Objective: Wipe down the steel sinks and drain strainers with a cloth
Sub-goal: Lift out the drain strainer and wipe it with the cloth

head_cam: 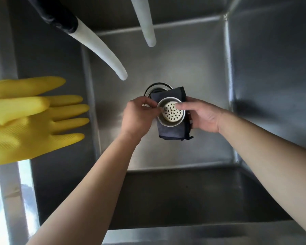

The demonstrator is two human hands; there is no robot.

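I look straight down into a deep steel sink (193, 64). A round steel drain strainer (171, 112) with a perforated pale bottom rests on a folded dark blue cloth (171, 132) above the open drain hole (157, 86). My right hand (204, 116) holds the cloth from below and right, with its thumb pressing inside the strainer. My left hand (140, 115) pinches the strainer's left rim with thumb and fingers.
Yellow rubber gloves (30, 117) hang over the sink's left edge. Two pale hoses dangle into the basin, a long one (102, 53) with a black sleeve at the upper left and a shorter one (146, 23) at the top centre. The front rim (201, 232) runs below.
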